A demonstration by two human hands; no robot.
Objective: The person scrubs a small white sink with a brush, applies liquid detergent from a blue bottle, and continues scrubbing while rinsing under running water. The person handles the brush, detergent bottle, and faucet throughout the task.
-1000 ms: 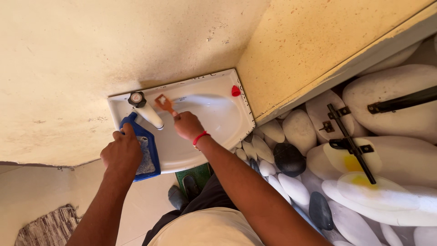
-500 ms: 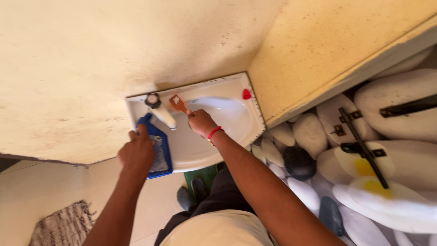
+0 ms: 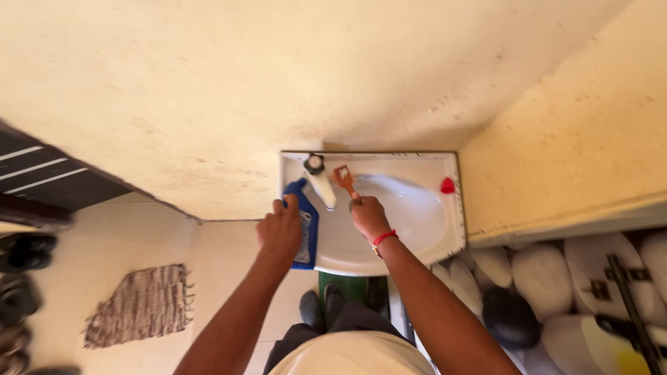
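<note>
A blue bottle (image 3: 303,226) is gripped by the left hand (image 3: 279,232); a small brush (image 3: 344,179) is clasped in the right hand (image 3: 368,217) at the tap (image 3: 321,182). Scrubbing of the sink (image 3: 424,222) appears underway, unfinished.

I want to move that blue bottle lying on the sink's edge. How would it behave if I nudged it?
The blue bottle lies flat on the sink rim under the left hand, so it probably slides rather than tips. It overhangs the edge, so it may drop. It looks like light plastic.
</note>
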